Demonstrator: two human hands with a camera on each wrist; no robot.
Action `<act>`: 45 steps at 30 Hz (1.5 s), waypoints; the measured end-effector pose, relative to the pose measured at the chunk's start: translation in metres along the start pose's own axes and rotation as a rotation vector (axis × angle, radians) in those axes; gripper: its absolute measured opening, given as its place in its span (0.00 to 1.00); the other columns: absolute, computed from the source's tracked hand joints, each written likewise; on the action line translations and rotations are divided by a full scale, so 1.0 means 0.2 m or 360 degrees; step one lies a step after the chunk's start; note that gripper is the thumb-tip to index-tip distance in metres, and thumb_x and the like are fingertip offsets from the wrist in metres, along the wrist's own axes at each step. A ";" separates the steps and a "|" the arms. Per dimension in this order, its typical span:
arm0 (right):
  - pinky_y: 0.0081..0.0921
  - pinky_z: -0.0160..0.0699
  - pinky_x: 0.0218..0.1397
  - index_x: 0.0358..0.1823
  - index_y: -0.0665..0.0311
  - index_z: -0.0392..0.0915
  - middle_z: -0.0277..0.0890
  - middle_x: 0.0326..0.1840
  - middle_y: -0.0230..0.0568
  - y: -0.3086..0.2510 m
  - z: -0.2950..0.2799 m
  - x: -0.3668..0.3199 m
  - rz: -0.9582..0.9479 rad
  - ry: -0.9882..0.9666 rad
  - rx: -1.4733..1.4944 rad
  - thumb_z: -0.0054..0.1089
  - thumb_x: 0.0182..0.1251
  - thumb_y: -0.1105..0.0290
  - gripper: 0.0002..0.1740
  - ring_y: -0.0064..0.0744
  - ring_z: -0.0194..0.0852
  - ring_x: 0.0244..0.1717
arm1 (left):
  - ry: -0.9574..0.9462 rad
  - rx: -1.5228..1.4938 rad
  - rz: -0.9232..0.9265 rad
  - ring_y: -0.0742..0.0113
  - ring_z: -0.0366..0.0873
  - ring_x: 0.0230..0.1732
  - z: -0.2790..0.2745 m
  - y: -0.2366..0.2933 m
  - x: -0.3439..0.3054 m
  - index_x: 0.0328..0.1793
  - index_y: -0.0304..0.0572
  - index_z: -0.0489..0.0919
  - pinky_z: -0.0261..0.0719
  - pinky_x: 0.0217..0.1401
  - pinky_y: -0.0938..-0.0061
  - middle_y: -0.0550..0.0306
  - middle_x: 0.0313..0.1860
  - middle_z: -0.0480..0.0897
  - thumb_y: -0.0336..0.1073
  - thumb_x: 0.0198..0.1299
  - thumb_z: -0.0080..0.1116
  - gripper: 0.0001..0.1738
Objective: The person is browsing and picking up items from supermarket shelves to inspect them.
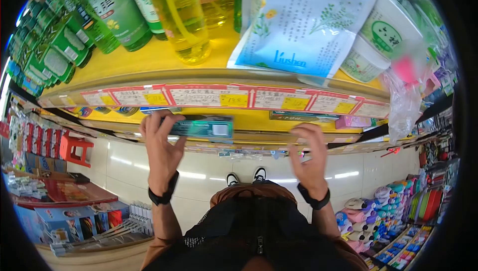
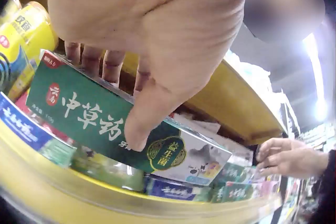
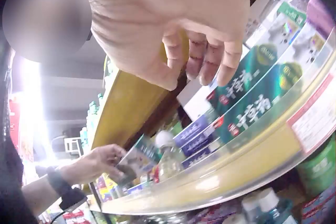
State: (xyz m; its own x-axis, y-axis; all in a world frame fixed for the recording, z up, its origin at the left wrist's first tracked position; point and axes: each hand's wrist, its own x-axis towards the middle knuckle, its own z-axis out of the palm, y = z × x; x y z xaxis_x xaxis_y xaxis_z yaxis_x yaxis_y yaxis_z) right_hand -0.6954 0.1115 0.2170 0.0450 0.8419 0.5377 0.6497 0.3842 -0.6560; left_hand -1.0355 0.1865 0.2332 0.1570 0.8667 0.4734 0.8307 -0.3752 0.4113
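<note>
My left hand [image 1: 163, 146] holds a long green toothpaste box [image 1: 206, 128] at the lower shelf's front. In the left wrist view the thumb lies across the printed front of the box [image 2: 79, 108] and the fingers reach behind it. The right hand [image 1: 309, 159] is raised to the right of it with nothing in its grasp, fingers loosely bent. Seen from the right wrist, this hand [image 3: 178, 30] hovers before similar green toothpaste boxes [image 3: 249, 116] stacked on the shelf. Beside those are blue-and-white boxes [image 3: 197, 142].
Above is a yellow shelf [image 1: 149, 64] with green bottles [image 1: 117, 9], a yellow bottle [image 1: 181, 22] and a white-and-blue pouch [image 1: 303, 27]. Price labels [image 1: 209, 97] line its edge. A clear lip [image 3: 220, 177] fronts the lower shelf. A red stool [image 1: 77, 147] stands at left.
</note>
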 end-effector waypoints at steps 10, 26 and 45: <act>0.47 0.73 0.67 0.66 0.56 0.86 0.81 0.62 0.41 0.02 -0.10 0.07 -0.0124 -0.0399 -0.0296 0.83 0.54 0.73 0.34 0.50 0.76 0.61 | -0.0222 -0.0588 0.0458 0.51 0.80 0.60 0.32 0.54 0.03 0.55 0.45 0.90 0.63 0.73 0.56 0.55 0.52 0.82 0.30 0.45 0.84 0.27; 0.54 0.64 0.77 0.62 0.68 0.85 0.78 0.68 0.60 0.41 -0.33 0.12 0.0191 0.0079 -0.1014 0.83 0.63 0.70 0.27 0.68 0.64 0.73 | 0.0088 -0.0984 0.0217 0.34 0.83 0.56 0.76 0.65 0.16 0.58 0.33 0.87 0.82 0.59 0.50 0.38 0.53 0.89 0.24 0.66 0.72 0.15; 0.46 0.68 0.77 0.60 0.67 0.82 0.78 0.64 0.54 0.08 -0.06 -0.06 0.0082 0.0324 -0.0377 0.65 0.65 0.84 0.21 0.55 0.75 0.68 | 0.0197 0.0453 -0.0147 0.37 0.73 0.66 0.15 -0.47 0.06 0.67 0.41 0.82 0.68 0.73 0.44 0.45 0.66 0.80 0.18 0.55 0.68 0.31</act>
State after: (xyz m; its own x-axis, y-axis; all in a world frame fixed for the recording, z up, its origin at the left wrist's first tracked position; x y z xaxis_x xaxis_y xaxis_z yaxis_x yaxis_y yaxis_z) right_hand -0.6766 0.1031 0.2074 0.2181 0.7555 0.6178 0.8003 0.2238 -0.5563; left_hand -1.0952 0.2417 0.1764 0.0225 0.8397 0.5427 0.9572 -0.1748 0.2308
